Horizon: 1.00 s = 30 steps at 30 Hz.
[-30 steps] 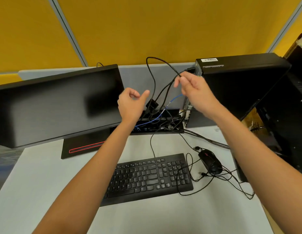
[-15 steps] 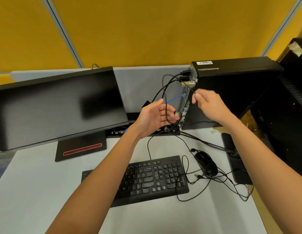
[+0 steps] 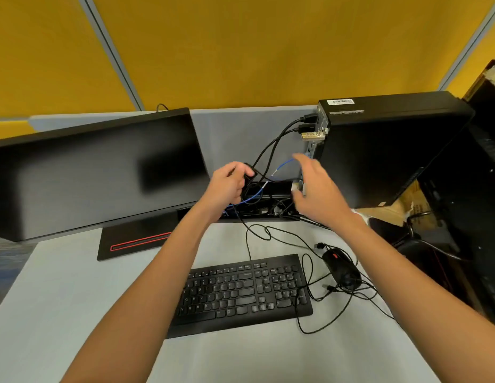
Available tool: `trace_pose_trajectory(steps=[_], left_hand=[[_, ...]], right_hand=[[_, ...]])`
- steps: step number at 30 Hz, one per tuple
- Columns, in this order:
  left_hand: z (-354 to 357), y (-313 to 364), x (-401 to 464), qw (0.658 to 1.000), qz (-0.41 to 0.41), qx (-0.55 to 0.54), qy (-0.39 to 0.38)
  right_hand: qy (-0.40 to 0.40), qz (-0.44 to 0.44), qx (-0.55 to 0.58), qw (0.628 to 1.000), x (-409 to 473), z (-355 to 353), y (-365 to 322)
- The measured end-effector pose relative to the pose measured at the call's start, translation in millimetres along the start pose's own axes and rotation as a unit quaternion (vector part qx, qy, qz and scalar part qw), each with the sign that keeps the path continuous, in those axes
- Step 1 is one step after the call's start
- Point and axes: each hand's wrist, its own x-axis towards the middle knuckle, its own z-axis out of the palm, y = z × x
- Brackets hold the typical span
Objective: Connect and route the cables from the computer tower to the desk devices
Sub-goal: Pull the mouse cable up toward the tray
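The black computer tower [image 3: 384, 150] stands at the back right with its rear ports facing left. Two black cables [image 3: 274, 145] are plugged in near its top and drop to the cable tray [image 3: 268, 214]. My left hand [image 3: 229, 186] grips a black plug block and thin black cable above the tray. Blurred, with its fingers spread and nothing in them, my right hand [image 3: 315, 186] hovers beside the tower's lower ports. A blue cable [image 3: 282, 165] runs between both hands. In front lie the black keyboard [image 3: 241, 291] and mouse [image 3: 341, 268] with tangled thin leads.
A black monitor [image 3: 94, 172] on a red-striped stand [image 3: 135, 240] fills the left. A yellow and grey partition wall rises behind the desk. Dark equipment and a cardboard box [image 3: 406, 205] crowd the right, past the desk's edge [image 3: 401, 327].
My right hand let go of the cable near the tower's top and dropped to the lower ports. My left hand closed on the plug block above the tray.
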Motion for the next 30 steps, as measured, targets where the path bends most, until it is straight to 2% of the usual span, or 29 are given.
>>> trace_pose_trajectory(steps=[1,3,4,6,9,12,14,16,18,22,24,27,30], left_hand=[[10.2,10.7,-1.0,0.999,0.02,0.033,-0.015],[22.2,32.8,-2.9,0.995,0.06,0.066,-0.051],[22.0,42.1,-2.9,0.993,0.072,0.064,-0.066],[9.8,55.7,-1.7,0.992,0.076,0.057,-0.085],[-21.8,47.2,4.2,0.987,0.063,0.107,-0.102],[-40.9,6.1,0.0,0.975,0.014,0.177,-0.137],[-45.8,-24.4,-4.5,0.978,-0.015,0.171,-0.121],[-43.7,-41.9,-7.9,0.986,-0.037,0.14,-0.081],[-30.3,-43.1,-6.5,0.991,-0.042,0.116,-0.052],[6.3,-24.3,-0.2,0.989,-0.017,0.14,-0.053],[15.0,-22.9,2.6,0.992,-0.046,0.089,-0.073],[12.6,-34.8,7.4,0.985,-0.113,-0.108,-0.069],[5.2,-47.3,11.7,0.924,-0.131,-0.354,-0.063]], right_hand=[[0.011,-0.063,0.061,0.996,4.8,-4.4,-20.6],[-0.015,-0.153,0.139,0.978,15.9,-13.5,-45.8],[-0.024,-0.173,0.159,0.972,20.4,-18.0,-49.3],[0.016,-0.185,0.153,0.97,26.3,-25.2,-37.9],[0.073,-0.129,0.035,0.988,27.0,-19.4,9.8],[0.018,-0.02,-0.096,0.995,13.0,1.2,58.7],[-0.025,0.051,-0.129,0.99,0.4,11.2,76.7],[-0.088,0.067,-0.14,0.984,-4.9,21.7,76.0],[-0.103,0.029,-0.085,0.991,-2.6,34.0,55.0],[-0.029,-0.062,0.116,0.991,8.8,40.5,-8.7],[-0.007,-0.086,0.105,0.991,20.3,37.9,-18.1],[-0.092,-0.072,0.053,0.992,30.1,43.3,-7.8],[-0.118,-0.01,0.049,0.992,19.7,65.3,3.5]])
